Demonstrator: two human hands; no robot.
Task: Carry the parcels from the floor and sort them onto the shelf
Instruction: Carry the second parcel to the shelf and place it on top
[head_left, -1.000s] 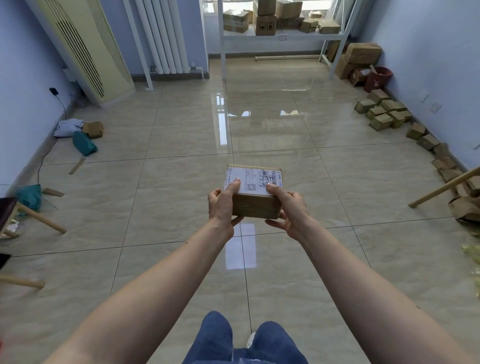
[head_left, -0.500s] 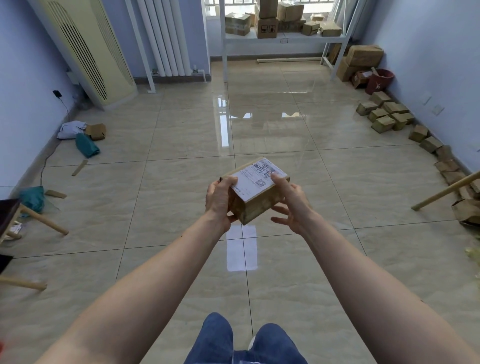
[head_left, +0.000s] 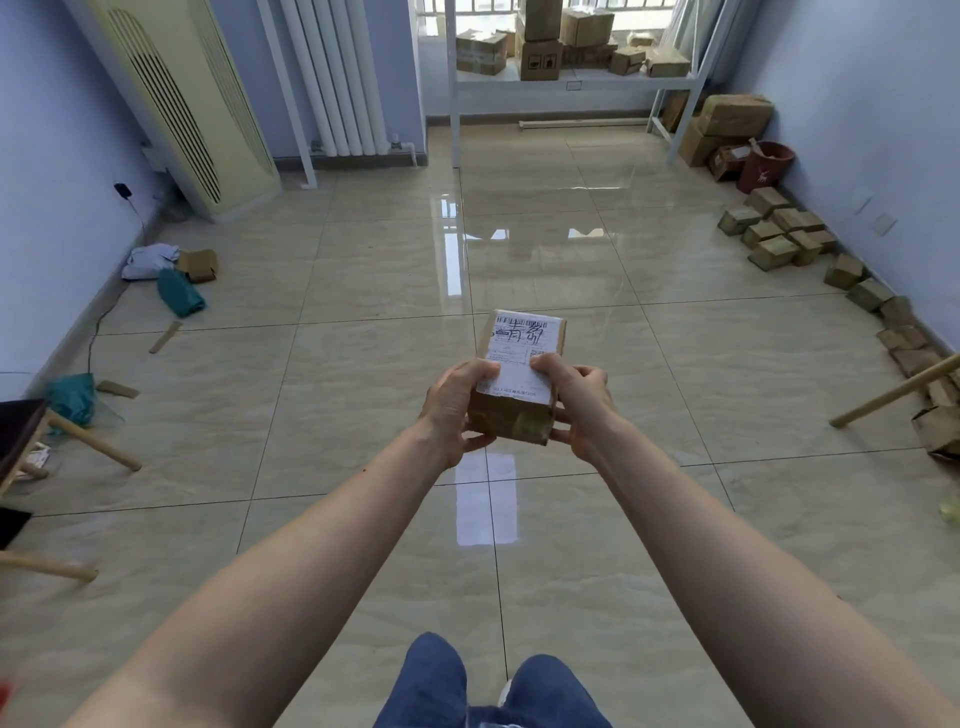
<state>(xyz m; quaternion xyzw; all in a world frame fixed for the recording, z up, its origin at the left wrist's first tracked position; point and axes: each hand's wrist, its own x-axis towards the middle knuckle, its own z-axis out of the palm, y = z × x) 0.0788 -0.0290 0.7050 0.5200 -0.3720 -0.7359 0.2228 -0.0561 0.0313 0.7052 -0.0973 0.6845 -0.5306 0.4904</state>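
1. A small parcel (head_left: 519, 379) is held out in front of the body, above the floor (head_left: 363, 364), with both arms stretched forward.
2. The left hand (head_left: 453, 410) is closed on the parcel's left side, thumb laid on the white label (head_left: 524, 358) and fingers curled beneath.
3. The right hand (head_left: 576, 402) is closed on the right side, thumb on the label and fingers wrapped under the near corner.
4. The parcel is turned lengthwise, its short brown end facing the camera and the label facing up.
5. The shelf (head_left: 571, 83) is seen at the far wall, loaded with boxes (head_left: 540, 47).
6. More parcels (head_left: 774, 234) are lined along the right wall, on the floor.
7. A red bucket (head_left: 766, 166) is seen near the shelf's right leg.
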